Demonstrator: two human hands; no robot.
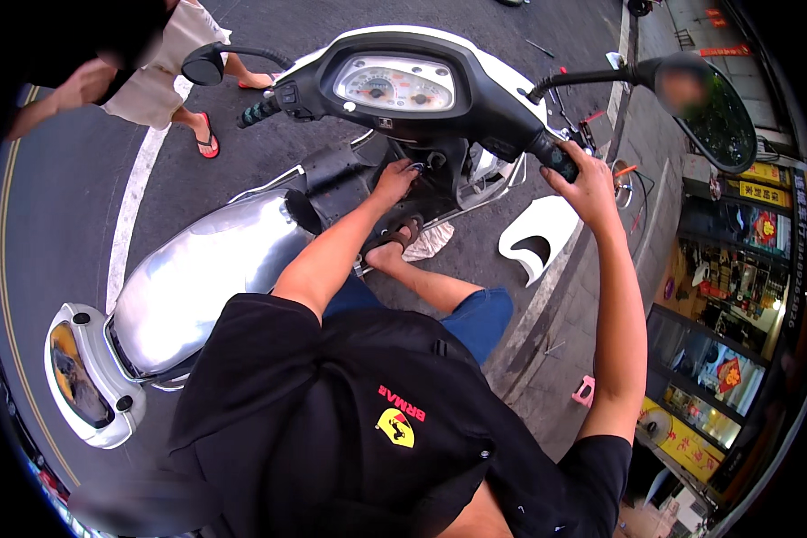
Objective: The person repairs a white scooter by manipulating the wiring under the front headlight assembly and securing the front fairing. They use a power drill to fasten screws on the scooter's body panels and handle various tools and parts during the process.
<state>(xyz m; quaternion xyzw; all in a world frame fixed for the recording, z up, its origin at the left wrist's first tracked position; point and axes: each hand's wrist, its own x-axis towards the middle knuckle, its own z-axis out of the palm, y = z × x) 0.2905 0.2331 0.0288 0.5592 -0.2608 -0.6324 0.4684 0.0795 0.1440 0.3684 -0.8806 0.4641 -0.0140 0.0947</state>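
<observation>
A white and black scooter stands before me, its round-cornered dashboard at the top. My right hand wraps around the dark right handlebar grip. My left hand reaches below the dashboard to the black steering column panel. Its fingers are pinched together beside a round lock; a small shiny bit shows at the fingertips, too small to name. The left handlebar grip has no hand on it. Behind the footwell lies the silvery seat.
Mirrors stick out on both sides. A white body panel lies on the ground at right, with tools and a round tray beyond. A person in red flip-flops stands at left. Shopfronts line the right.
</observation>
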